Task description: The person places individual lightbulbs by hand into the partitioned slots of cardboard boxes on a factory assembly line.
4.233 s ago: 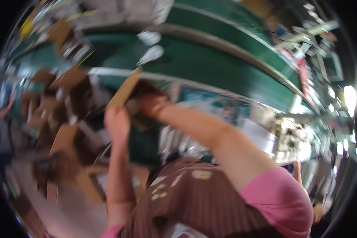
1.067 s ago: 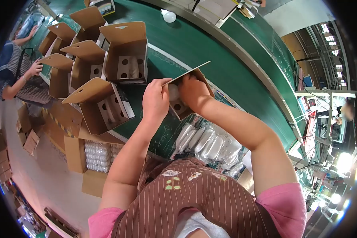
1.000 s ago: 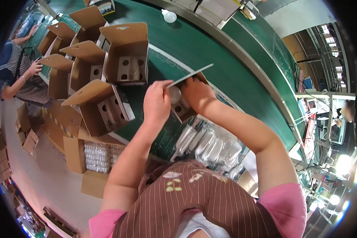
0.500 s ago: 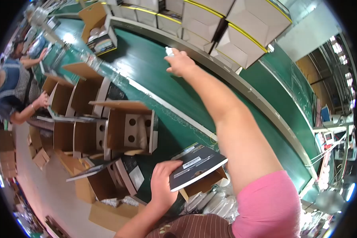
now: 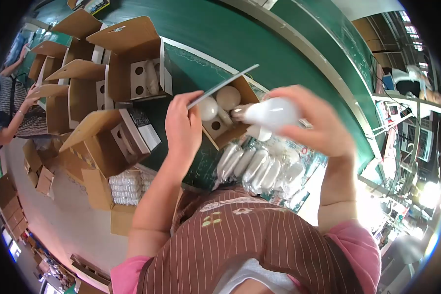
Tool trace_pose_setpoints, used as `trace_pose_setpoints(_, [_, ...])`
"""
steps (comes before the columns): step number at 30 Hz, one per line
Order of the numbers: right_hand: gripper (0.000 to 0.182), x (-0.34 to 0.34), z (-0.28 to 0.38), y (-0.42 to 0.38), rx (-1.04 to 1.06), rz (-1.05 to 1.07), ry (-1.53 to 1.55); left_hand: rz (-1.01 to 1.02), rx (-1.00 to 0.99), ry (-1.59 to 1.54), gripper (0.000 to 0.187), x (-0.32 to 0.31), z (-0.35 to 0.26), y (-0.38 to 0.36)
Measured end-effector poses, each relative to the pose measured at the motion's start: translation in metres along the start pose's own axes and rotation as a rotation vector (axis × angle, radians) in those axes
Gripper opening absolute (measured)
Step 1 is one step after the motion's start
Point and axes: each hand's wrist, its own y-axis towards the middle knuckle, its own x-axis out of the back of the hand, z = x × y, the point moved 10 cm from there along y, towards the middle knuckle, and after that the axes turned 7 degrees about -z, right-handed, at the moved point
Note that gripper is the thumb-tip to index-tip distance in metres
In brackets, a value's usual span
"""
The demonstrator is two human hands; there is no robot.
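In the head view my right hand (image 5: 321,120) is closed around a white light bulb (image 5: 275,112), blurred by motion, its metal base pointing left into an open cardboard box (image 5: 248,89). Two round white bulbs (image 5: 229,97) sit inside that box, near a cardboard insert (image 5: 214,128) with round holes. My left hand (image 5: 183,127) grips the raised lid flap (image 5: 221,87), which shows edge-on. Several clear-wrapped white pieces (image 5: 252,166) lie just in front of the box, close to my apron.
Several open cardboard boxes (image 5: 125,36) with holed inserts stand on the left. A carton (image 5: 97,190) of wrapped white items sits lower left. The green conveyor (image 5: 279,49) runs behind, with a metal rail (image 5: 323,73). Another person's arm (image 5: 18,117) reaches toward boxes at far left.
My right hand has come back from across the conveyor and now holds a bulb over the box. The lid under my left hand has swung up, showing the bulbs inside. The view has tilted down.
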Motion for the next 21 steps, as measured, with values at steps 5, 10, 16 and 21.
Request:
trace_pose_setpoints(5, [0.043, -0.098, -0.027, 0.028, 0.055, 0.178, -0.573, -0.011, 0.082, -0.033, 0.019, 0.001, 0.006, -0.002])
trace_pose_setpoints(10, [0.048, -0.156, -0.076, 0.061, 0.036, 0.289, -0.739, 0.118, 0.053, 0.107, 0.028, -0.012, 0.016, 0.005])
trace_pose_setpoints(16, [0.037, -0.106, -0.072, 0.048, 0.073, -0.086, -0.481, 0.081, -0.044, -0.282, 0.029, -0.011, 0.011, 0.003])
trace_pose_setpoints(21, [0.032, -0.035, -0.138, -0.034, -0.078, -0.510, -0.525, -0.007, 0.003, -0.034, 0.023, -0.006, 0.018, -0.004])
